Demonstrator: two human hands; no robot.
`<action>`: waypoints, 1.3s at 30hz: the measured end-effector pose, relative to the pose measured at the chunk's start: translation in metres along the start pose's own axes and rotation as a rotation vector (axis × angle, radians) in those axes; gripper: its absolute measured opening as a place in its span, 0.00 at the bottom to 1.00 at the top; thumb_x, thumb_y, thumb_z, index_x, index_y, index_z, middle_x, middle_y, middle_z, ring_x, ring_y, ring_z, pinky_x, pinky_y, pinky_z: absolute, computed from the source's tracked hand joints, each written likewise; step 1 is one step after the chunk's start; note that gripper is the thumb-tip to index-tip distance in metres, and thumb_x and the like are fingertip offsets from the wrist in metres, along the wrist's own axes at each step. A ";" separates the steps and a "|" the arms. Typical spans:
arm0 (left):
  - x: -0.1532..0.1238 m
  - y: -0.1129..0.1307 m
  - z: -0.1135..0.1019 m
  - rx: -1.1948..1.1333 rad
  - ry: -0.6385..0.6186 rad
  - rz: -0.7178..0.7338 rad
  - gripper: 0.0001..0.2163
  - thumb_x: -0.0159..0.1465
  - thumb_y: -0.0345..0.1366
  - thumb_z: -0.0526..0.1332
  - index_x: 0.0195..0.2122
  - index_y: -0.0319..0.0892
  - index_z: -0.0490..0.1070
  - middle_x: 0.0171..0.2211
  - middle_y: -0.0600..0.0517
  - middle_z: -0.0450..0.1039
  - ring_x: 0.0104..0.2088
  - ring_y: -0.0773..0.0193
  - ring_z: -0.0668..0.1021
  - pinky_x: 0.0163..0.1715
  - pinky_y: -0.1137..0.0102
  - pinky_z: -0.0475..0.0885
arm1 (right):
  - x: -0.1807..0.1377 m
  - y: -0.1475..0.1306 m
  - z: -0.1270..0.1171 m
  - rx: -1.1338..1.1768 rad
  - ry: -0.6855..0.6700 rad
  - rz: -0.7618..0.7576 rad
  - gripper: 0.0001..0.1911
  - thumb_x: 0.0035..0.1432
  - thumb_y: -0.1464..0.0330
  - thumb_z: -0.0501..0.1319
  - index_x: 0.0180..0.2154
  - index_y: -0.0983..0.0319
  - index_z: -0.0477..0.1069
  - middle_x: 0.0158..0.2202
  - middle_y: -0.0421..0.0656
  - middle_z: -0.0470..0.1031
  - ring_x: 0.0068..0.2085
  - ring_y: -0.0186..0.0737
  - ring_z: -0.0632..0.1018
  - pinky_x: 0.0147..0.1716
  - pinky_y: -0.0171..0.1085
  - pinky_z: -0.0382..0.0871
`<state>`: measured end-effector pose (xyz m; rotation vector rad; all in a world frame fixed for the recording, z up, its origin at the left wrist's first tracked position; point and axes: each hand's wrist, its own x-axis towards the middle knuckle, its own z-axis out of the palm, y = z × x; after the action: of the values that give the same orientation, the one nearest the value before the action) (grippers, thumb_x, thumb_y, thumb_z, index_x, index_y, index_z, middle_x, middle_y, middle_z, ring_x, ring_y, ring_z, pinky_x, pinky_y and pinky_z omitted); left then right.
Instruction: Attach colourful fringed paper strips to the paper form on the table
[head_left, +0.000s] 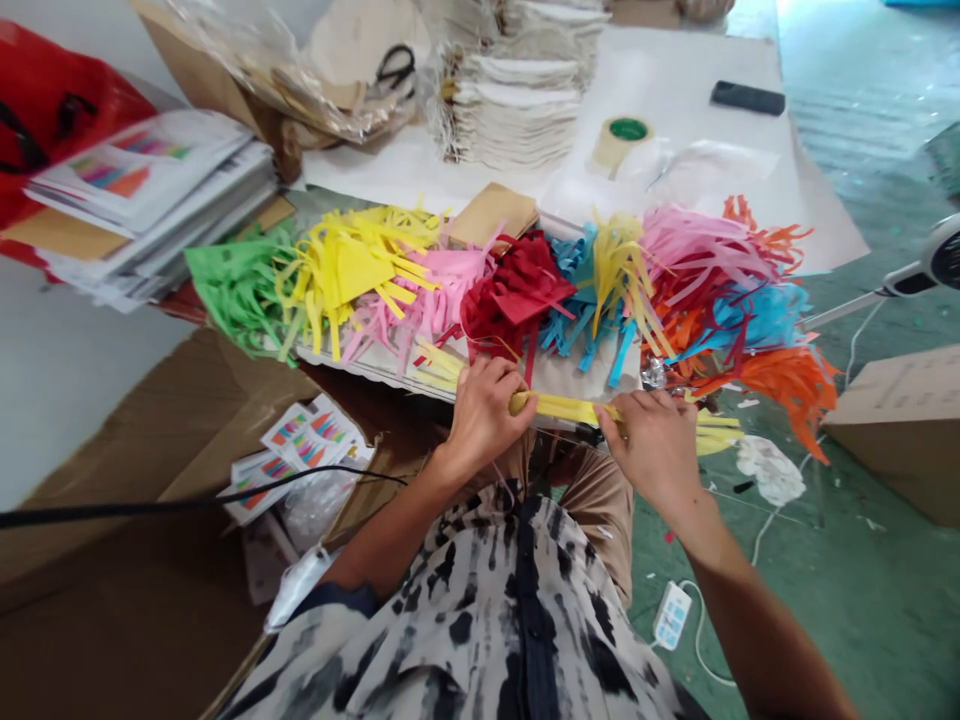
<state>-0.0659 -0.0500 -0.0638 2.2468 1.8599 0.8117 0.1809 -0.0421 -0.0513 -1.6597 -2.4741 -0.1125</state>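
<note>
A strip of yellow fringed paper (570, 408) is stretched across my lap between both hands. My left hand (484, 405) is closed on its left end, fingers curled round it. My right hand (656, 445) pinches the strip further right, where the fringe (716, 432) sticks out past the fingers. Just beyond my hands lies a row of cut paper fringes on a board (375, 365): green (236, 285), yellow (352, 265), pink (435, 290), red (517, 290), blue (757, 315) and orange (791, 385).
A stack of printed sheets (150, 190) sits at the left, more prints (300, 445) lie below it. Further back are piles of cream paper (517, 120), scissors (396, 65), a tape roll (622, 140) and a phone (748, 97). A cardboard box (907, 425) and power strip (671, 615) are on the green floor.
</note>
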 end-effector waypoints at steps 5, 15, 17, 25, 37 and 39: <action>-0.003 -0.001 0.005 0.032 0.076 0.194 0.10 0.69 0.36 0.67 0.51 0.47 0.78 0.50 0.49 0.80 0.53 0.54 0.76 0.58 0.54 0.67 | -0.007 -0.012 0.000 -0.035 0.199 -0.048 0.12 0.71 0.66 0.59 0.50 0.61 0.77 0.48 0.50 0.82 0.50 0.53 0.75 0.52 0.52 0.56; -0.016 -0.033 -0.015 0.042 -0.004 0.484 0.14 0.70 0.26 0.62 0.48 0.53 0.80 0.46 0.57 0.84 0.53 0.59 0.79 0.70 0.44 0.61 | -0.048 0.031 0.010 0.108 0.247 -0.336 0.19 0.66 0.77 0.59 0.56 0.60 0.77 0.56 0.43 0.83 0.54 0.44 0.80 0.58 0.48 0.62; -0.019 -0.037 -0.030 0.095 0.119 0.301 0.13 0.67 0.23 0.62 0.41 0.51 0.81 0.43 0.55 0.83 0.52 0.55 0.78 0.70 0.39 0.59 | -0.050 0.036 0.007 0.110 0.246 -0.332 0.19 0.66 0.77 0.59 0.55 0.60 0.78 0.55 0.43 0.84 0.53 0.44 0.81 0.59 0.49 0.61; -0.009 0.011 -0.012 -0.035 0.020 0.550 0.10 0.68 0.25 0.60 0.43 0.44 0.80 0.45 0.48 0.82 0.49 0.57 0.78 0.51 0.61 0.77 | -0.033 0.019 -0.008 0.041 0.200 -0.245 0.09 0.64 0.72 0.61 0.42 0.60 0.80 0.43 0.43 0.86 0.43 0.45 0.81 0.56 0.51 0.58; 0.007 0.008 0.006 -0.041 -0.185 0.506 0.07 0.73 0.31 0.59 0.46 0.40 0.77 0.44 0.46 0.78 0.45 0.55 0.76 0.47 0.61 0.74 | -0.005 -0.011 -0.001 0.139 0.150 -0.274 0.09 0.72 0.67 0.59 0.46 0.58 0.78 0.44 0.44 0.83 0.51 0.47 0.77 0.59 0.51 0.53; 0.007 0.009 0.005 -0.050 -0.183 0.491 0.07 0.74 0.34 0.58 0.44 0.41 0.76 0.43 0.46 0.78 0.44 0.56 0.75 0.48 0.62 0.73 | -0.003 -0.010 0.002 0.150 0.129 -0.274 0.10 0.73 0.68 0.57 0.45 0.58 0.78 0.43 0.44 0.83 0.51 0.46 0.77 0.58 0.50 0.52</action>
<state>-0.0550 -0.0442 -0.0626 2.6785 1.2107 0.6662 0.1728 -0.0484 -0.0534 -1.2113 -2.5271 -0.0627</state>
